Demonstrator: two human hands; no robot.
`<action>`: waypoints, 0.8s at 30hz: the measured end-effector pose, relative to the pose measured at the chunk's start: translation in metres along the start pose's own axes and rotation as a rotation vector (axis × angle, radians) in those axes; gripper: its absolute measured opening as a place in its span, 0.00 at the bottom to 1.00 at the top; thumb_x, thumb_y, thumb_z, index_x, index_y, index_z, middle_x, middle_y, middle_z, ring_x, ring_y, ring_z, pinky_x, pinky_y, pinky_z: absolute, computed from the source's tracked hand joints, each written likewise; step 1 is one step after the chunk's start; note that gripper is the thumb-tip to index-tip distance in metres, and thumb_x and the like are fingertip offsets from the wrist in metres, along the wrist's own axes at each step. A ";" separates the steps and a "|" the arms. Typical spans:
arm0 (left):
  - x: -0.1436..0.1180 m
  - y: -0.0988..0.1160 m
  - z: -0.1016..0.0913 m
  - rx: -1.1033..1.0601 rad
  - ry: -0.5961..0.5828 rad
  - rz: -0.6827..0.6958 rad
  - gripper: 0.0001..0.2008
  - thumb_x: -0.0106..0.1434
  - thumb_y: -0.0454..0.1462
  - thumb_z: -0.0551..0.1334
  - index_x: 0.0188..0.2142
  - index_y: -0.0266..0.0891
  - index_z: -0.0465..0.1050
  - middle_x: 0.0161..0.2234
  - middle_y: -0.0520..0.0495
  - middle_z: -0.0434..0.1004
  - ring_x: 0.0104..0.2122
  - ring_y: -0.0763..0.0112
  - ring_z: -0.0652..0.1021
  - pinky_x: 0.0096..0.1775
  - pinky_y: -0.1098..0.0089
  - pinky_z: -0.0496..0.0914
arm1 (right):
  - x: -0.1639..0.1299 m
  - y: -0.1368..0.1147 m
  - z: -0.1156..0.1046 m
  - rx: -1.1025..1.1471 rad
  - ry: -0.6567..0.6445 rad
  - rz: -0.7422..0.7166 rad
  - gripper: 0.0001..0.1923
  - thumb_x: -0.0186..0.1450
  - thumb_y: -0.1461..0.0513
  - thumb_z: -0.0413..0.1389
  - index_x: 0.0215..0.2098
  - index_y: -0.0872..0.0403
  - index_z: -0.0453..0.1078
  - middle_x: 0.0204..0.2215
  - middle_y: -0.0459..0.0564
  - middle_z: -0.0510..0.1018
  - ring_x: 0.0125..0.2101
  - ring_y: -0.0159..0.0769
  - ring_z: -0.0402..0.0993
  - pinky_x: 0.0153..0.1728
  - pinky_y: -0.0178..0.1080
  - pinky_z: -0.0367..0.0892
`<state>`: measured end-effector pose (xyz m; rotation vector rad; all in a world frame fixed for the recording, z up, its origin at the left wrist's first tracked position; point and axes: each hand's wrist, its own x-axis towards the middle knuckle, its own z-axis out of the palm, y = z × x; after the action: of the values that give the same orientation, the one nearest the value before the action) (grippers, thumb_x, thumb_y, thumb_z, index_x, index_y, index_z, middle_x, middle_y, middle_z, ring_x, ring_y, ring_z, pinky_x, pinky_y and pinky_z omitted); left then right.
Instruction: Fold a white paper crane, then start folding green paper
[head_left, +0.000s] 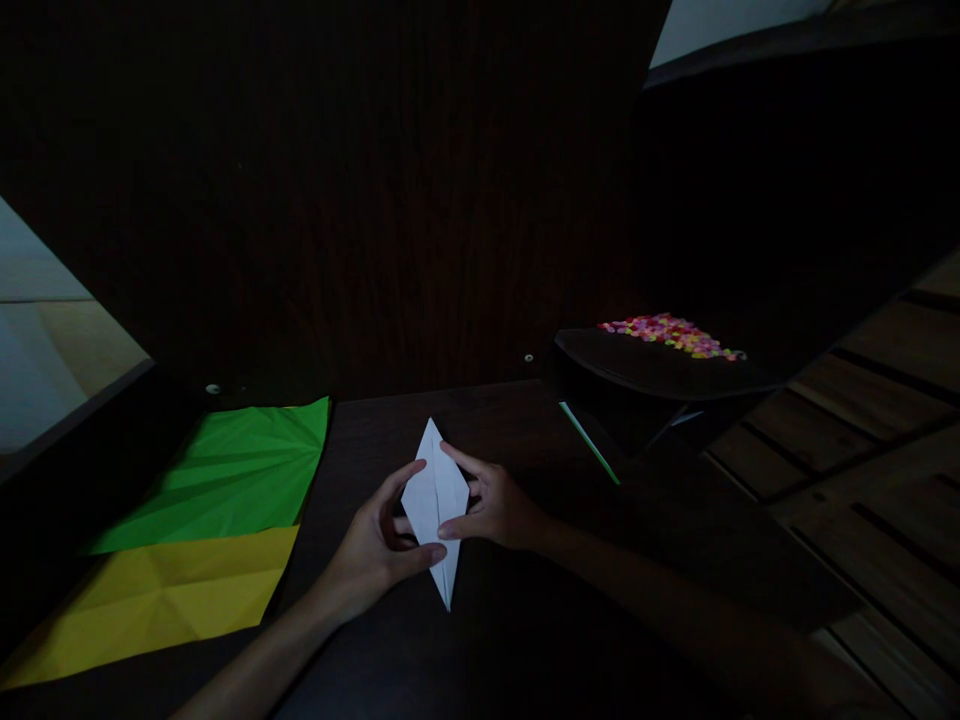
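A white sheet of origami paper [429,497], folded into a long diamond with a seam down its middle, is between my two hands over the dark tabletop. My left hand [381,540] grips its left edge, with the thumb on the lower part and the index finger near the upper left side. From the other side, my right hand [495,505] holds the right edge, thumb lying near the centre seam and index finger close to the top. The remaining fingers of both hands are partly hidden behind the paper.
Creased green paper [232,470] and yellow paper [172,595] lie at the left. On the right is a thin green-and-white strip [590,444]. Many small colourful pieces [675,335] rest on a dark curved surface [622,365] farther back. A dark upright panel [375,220] stands behind.
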<state>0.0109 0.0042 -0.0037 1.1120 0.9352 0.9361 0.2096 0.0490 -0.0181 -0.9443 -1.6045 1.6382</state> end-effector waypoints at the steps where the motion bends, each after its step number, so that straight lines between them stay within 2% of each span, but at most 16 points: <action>1: 0.000 0.000 0.000 -0.003 0.005 0.001 0.46 0.48 0.35 0.74 0.62 0.48 0.54 0.57 0.38 0.67 0.40 0.58 0.81 0.39 0.61 0.77 | 0.000 0.000 0.001 -0.007 0.008 -0.003 0.60 0.46 0.61 0.72 0.69 0.52 0.44 0.40 0.56 0.80 0.38 0.46 0.79 0.34 0.44 0.77; 5: -0.001 0.000 0.003 -0.012 0.008 -0.001 0.47 0.47 0.33 0.74 0.62 0.47 0.53 0.57 0.37 0.68 0.41 0.55 0.81 0.39 0.59 0.78 | -0.002 -0.004 0.004 0.001 0.026 0.014 0.61 0.45 0.61 0.72 0.69 0.52 0.44 0.39 0.55 0.80 0.37 0.45 0.79 0.35 0.44 0.76; 8: 0.000 0.000 0.004 -0.022 0.039 0.006 0.50 0.46 0.32 0.74 0.63 0.46 0.50 0.56 0.37 0.69 0.40 0.55 0.81 0.38 0.60 0.78 | -0.002 -0.007 0.006 0.025 0.043 -0.019 0.58 0.46 0.62 0.72 0.68 0.51 0.46 0.41 0.55 0.79 0.36 0.42 0.78 0.35 0.43 0.76; 12: 0.002 0.001 0.004 -0.003 0.182 0.060 0.50 0.43 0.34 0.75 0.62 0.47 0.53 0.58 0.38 0.66 0.39 0.54 0.81 0.35 0.59 0.80 | -0.001 -0.009 0.007 0.010 0.095 -0.075 0.48 0.51 0.61 0.69 0.66 0.49 0.53 0.51 0.59 0.74 0.29 0.32 0.76 0.30 0.37 0.75; 15: 0.003 0.001 0.004 -0.004 0.311 0.126 0.50 0.42 0.35 0.76 0.62 0.47 0.54 0.60 0.38 0.64 0.41 0.53 0.81 0.36 0.59 0.80 | -0.001 -0.009 0.008 0.044 0.088 -0.085 0.43 0.52 0.61 0.68 0.63 0.49 0.58 0.57 0.61 0.68 0.26 0.28 0.76 0.27 0.35 0.75; 24: 0.007 -0.003 0.005 -0.023 0.520 0.297 0.48 0.40 0.34 0.76 0.60 0.47 0.59 0.60 0.41 0.64 0.43 0.56 0.80 0.39 0.63 0.80 | -0.004 -0.010 0.016 0.084 0.058 -0.066 0.38 0.50 0.66 0.68 0.58 0.50 0.64 0.47 0.54 0.74 0.28 0.30 0.78 0.30 0.36 0.75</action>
<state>0.0178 0.0091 -0.0064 1.0212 1.1900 1.5225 0.1973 0.0377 -0.0080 -0.8788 -1.5009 1.6050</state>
